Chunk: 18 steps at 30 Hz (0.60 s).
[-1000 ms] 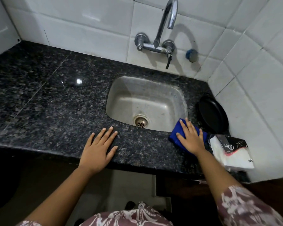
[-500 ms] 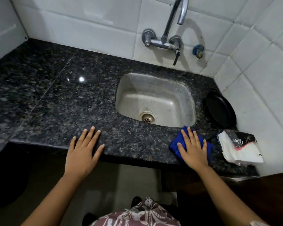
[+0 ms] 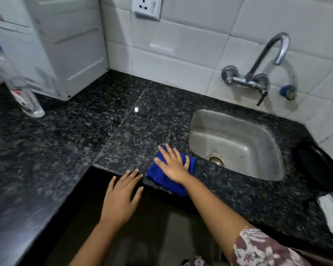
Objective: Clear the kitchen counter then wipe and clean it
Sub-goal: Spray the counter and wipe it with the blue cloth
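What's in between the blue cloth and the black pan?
The steel sink lies between the blue cloth and the black pan, with bits of counter on both sides. The head view shows it.

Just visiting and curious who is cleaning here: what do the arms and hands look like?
They are a person's two bare arms. The left hand and right hand wear no gloves, and no rings, watch or bracelets show. The right arm has a short sleeve of maroon fabric with a pale floral print; the left arm is bare as far as the frame shows.
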{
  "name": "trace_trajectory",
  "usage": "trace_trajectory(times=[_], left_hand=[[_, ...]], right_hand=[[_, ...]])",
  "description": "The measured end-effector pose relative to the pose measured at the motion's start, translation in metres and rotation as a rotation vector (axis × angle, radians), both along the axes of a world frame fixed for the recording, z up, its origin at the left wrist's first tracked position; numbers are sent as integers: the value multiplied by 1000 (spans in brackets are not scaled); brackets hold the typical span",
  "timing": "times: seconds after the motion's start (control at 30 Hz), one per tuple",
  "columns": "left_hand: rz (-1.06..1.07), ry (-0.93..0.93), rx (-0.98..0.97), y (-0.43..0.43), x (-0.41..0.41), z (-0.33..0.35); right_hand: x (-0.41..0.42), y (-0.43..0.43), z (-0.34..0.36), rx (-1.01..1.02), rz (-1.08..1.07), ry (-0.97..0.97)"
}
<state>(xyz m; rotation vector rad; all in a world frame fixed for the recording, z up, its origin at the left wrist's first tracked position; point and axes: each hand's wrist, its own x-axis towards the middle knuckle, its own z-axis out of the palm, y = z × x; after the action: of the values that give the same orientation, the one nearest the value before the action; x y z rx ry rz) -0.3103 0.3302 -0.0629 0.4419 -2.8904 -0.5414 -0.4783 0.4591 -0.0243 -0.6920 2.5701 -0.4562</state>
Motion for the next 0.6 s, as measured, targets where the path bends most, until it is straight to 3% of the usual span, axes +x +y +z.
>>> trace_trajectory(times=[0.07, 0.17, 0.27, 0.37, 0.5, 0.6], left_hand=[[13, 26, 34, -4, 2, 2], [46, 75, 116, -7, 0, 5], [78, 167, 197, -4, -5, 8], [109, 209, 351, 6, -12, 18], [178, 182, 653, 18, -26, 29], [257, 131, 1084, 36, -48, 44]], right_hand=[[-9, 0, 13, -161, -124, 76], [-21, 18, 23, 35, -160, 235], [-27, 25, 27, 264, -90, 144], [-34, 26, 33, 228, -115, -34], [-33, 49, 41, -195, -227, -398], [-30, 89, 61, -530, -297, -561]])
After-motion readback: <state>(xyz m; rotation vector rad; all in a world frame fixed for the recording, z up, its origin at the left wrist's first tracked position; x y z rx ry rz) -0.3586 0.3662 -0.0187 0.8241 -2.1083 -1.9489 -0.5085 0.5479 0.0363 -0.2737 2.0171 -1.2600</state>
